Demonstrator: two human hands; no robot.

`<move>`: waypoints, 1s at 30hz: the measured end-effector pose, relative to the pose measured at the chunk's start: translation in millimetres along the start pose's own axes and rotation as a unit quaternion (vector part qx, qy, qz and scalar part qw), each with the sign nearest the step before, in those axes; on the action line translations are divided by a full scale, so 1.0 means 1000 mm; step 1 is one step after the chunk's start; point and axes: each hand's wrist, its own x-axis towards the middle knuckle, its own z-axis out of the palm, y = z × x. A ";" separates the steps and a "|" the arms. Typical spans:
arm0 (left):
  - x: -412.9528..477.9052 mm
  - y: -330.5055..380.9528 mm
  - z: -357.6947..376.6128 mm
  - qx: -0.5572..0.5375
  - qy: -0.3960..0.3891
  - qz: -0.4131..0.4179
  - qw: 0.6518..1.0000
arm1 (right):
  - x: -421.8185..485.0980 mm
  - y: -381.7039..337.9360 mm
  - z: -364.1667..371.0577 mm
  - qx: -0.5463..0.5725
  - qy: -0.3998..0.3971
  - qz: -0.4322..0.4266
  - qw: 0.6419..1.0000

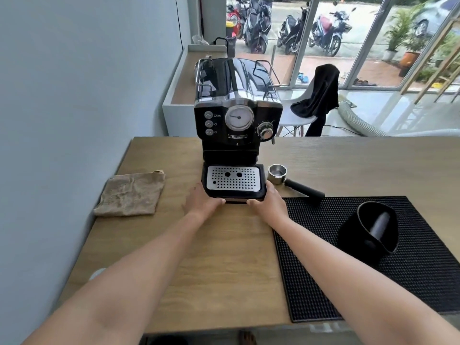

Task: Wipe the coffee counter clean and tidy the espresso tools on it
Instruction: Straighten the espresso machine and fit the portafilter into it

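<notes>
Left hand [202,201] and right hand [267,201] gripping front corners of drip tray [234,181] on coffee machine [237,125]; cloth [130,194] left; portafilter [288,181] right, beside mat [423,282].

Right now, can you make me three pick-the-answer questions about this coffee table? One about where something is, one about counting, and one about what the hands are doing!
1. Where is the brown cloth? A left of the espresso machine; B on the black mat; C on the chair.
2. How many round buttons beside the gauge? A one; B three; C five.
3. What are both hands doing? A wiping; B holding the drip tray; C resting flat.

Answers: 1 A, it lies near the wall. 2 B, three stacked in a column. 3 B, the left hand and right hand grip its front corners.
</notes>
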 end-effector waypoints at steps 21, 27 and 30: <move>0.026 0.036 -0.006 -0.070 0.048 0.022 0.996 | 0.052 -0.018 -0.013 0.021 -0.015 -0.008 1.000; 0.032 0.037 0.000 -0.072 0.060 0.022 0.995 | 0.057 -0.019 -0.013 0.022 -0.016 0.000 1.000; 0.034 0.034 0.003 -0.073 0.060 0.022 0.995 | 0.056 -0.019 -0.011 0.020 -0.012 -0.008 1.000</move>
